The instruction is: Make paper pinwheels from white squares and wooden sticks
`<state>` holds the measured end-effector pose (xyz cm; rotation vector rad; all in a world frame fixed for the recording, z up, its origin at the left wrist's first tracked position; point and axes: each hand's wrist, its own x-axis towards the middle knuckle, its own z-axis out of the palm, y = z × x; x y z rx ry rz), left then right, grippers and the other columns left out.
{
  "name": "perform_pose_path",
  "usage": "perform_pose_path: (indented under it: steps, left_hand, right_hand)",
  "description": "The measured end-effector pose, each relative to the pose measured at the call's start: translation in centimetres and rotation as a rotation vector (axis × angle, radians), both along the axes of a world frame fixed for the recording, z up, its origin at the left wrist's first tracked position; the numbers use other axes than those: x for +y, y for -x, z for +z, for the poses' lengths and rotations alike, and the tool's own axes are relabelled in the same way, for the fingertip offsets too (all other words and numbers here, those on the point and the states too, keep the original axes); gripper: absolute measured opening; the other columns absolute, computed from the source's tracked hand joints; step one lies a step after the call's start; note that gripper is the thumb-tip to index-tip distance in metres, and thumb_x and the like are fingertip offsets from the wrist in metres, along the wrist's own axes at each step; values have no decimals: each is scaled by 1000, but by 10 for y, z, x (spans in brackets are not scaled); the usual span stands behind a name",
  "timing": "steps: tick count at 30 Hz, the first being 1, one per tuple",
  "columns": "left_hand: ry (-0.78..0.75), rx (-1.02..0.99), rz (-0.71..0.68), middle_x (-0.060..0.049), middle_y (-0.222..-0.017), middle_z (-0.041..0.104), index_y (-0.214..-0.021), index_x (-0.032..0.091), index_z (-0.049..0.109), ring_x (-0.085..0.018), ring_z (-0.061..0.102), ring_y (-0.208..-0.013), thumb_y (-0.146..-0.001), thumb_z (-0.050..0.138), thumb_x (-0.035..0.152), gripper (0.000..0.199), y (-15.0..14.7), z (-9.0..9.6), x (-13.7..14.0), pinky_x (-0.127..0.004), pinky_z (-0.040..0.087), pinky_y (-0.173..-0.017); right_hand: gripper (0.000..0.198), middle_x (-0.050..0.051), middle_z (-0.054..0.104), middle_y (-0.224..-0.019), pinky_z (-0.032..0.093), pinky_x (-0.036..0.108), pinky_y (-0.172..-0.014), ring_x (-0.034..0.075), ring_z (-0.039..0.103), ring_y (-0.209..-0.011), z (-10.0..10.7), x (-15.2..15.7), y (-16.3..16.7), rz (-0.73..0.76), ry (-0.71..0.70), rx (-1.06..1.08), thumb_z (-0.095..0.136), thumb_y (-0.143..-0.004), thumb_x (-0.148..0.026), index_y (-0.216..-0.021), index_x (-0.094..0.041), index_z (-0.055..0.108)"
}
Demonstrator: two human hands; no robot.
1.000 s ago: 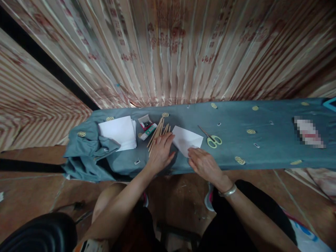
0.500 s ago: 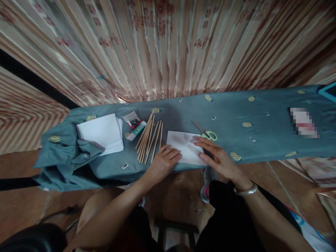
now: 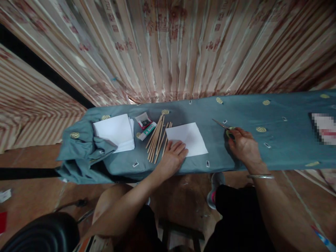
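A white sheet of paper (image 3: 193, 137) lies on the cloth-covered table in front of me. My left hand (image 3: 174, 154) rests on its lower left part, fingers stretched out and lying flat. To the right, my right hand (image 3: 243, 144) has its fingers wrapped around the green handles of a pair of scissors (image 3: 222, 124). The blades point up and to the left, low over the cloth. Left of the sheet lie several thin wooden sticks (image 3: 155, 140), some close to my left fingers.
A stack of white paper (image 3: 112, 131) lies at the left, partly under bunched cloth. Beside it are an opened small box with dark contents (image 3: 145, 122) and a green-and-white box (image 3: 148, 131). A blurred-out object (image 3: 325, 129) lies far right. A patterned curtain (image 3: 170, 63) hangs behind the table (image 3: 288, 147).
My right hand has left the paper, moved right and taken hold of the scissors. The paper has turned slightly under my left hand. The whole view has shifted a little.
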<state>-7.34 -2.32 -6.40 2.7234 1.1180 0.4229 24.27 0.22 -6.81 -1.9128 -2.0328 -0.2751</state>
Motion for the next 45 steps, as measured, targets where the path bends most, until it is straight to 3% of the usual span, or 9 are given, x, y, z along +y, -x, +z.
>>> perform_pose_path:
  steps: [13,19,23,26,29,34,39,43,45]
  left_hand:
    - [-6,14,161,-10,-135,63,-122,18,64,-25,50,-134,-85,42,-3,48,58,-1,20,-56,33,-116]
    - [-77,-24,209,-11,-130,66,-120,15,65,-26,55,-130,-92,43,5,37,74,2,24,-55,37,-114]
    - [-146,-95,105,-10,-132,65,-127,17,61,-24,53,-133,-96,44,11,36,60,8,20,-53,37,-115]
    - [-147,-156,-16,-12,-134,64,-129,18,59,-23,50,-135,-98,43,14,35,39,7,12,-52,37,-115]
    - [-88,-176,-120,-13,-136,62,-129,19,58,-24,49,-136,-98,43,15,35,21,2,4,-53,39,-113]
    - [-5,-153,-163,-16,-133,62,-124,16,60,-26,51,-132,-95,49,17,32,12,-1,-7,-54,38,-113]
    - [20,-170,-141,-15,-121,66,-109,14,66,-29,57,-117,-92,57,40,32,12,9,-13,-49,46,-101]
    - [28,-152,-125,-13,-114,69,-106,14,67,-26,60,-105,-97,48,32,27,10,15,-16,-42,51,-88]
    - [32,-156,-121,-12,-112,69,-107,14,66,-25,61,-103,-98,44,27,27,10,16,-18,-41,51,-88]
  right_hand:
    - [41,22,60,-133,49,54,-100,37,59,-119,-6,6,39,126,-73,150,50,-90,-31,-124,-12,62]
    - [40,21,60,-134,47,55,-105,36,56,-126,-4,4,50,215,-86,200,50,-92,-30,-127,-13,59]
    - [52,20,50,-146,41,55,-110,35,47,-136,9,-7,65,290,-35,240,49,-91,-25,-142,-14,45]
    - [70,17,27,-161,35,59,-113,36,29,-147,20,-22,75,368,79,275,52,-86,-21,-152,-19,29]
    - [66,12,18,-165,32,59,-115,34,22,-150,26,-37,76,445,130,341,51,-79,-13,-144,-22,40]
    - [38,11,46,-152,38,54,-113,30,39,-143,27,-50,65,515,215,382,49,-72,-2,-101,-21,62]
    - [26,10,65,-131,47,50,-106,27,58,-126,28,-55,62,561,357,555,57,-76,-6,-94,-22,67]
    - [8,8,72,-117,53,46,-99,25,68,-111,33,-51,64,493,407,837,63,-85,-25,-90,-24,69]
    - [12,8,73,-114,53,46,-99,25,69,-108,35,-46,65,438,402,939,66,-86,-34,-90,-24,70]
